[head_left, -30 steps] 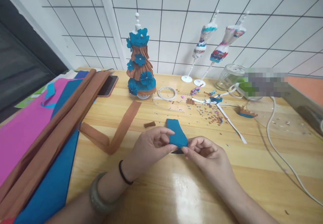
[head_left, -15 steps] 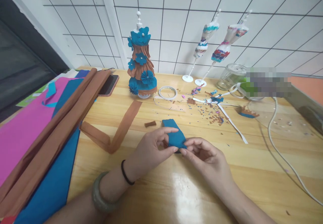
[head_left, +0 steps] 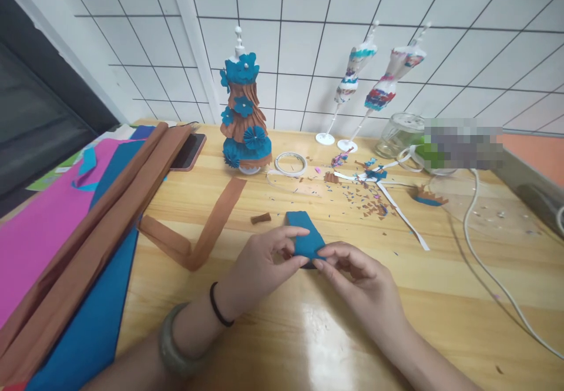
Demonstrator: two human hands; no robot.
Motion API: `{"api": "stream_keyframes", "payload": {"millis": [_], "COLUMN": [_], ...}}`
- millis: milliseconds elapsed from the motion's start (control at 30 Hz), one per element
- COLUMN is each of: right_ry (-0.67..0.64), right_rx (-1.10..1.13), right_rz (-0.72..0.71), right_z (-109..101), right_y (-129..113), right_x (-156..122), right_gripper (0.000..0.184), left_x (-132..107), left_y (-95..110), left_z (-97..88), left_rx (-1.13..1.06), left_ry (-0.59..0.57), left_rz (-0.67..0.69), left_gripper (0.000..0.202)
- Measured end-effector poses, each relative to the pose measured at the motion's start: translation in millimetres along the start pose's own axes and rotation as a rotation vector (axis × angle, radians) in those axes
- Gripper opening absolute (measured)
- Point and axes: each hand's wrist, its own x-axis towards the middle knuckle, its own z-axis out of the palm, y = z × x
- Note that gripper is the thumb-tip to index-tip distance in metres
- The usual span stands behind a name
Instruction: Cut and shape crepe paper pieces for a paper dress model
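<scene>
Left hand (head_left: 259,265): your fingers are closed on the near left edge of the blue paper piece (head_left: 306,238).
Right hand (head_left: 363,276): your grip pinches the same piece at its near right corner.
Blue paper piece: held low over the worktop (head_left: 308,326), between both hands.
Nearby: brown paper strip (head_left: 207,229) to your left, dressed mannequin (head_left: 243,118) beyond.
</scene>
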Motion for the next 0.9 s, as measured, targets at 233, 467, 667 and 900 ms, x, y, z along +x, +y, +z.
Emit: {"api": "stream_keyframes", "payload": {"millis": [233,467,667,900], "right_ry": [-0.018,-0.052,-0.055,-0.085], "right_rx": [-0.163,-0.173,-0.181,-0.217], "right_rz": [-0.251,-0.333,-0.318,-0.252], "right_z": [-4.7,-5.8,-6.3,-6.5], "right_y": [-1.9,0.2,1.1,-0.3], "right_x": [2.9,2.9,3.0,4.2], "right_gripper": [0.022,0.031,0.028,0.016], "left_x": [-0.4,1.0,0.7,1.4], "left_y": [1.9,9.0,7.8,8.6], "left_z": [-2.0,-3.6,-3.6,-5.3], "left_rx": [0.074,0.126,0.171,0.230], "left_ry": [0.042,0.067,0.066,0.023], "left_rz": [0.081,0.169,0.213,0.237], "left_gripper": [0.015,0.009,0.008,0.008]}}
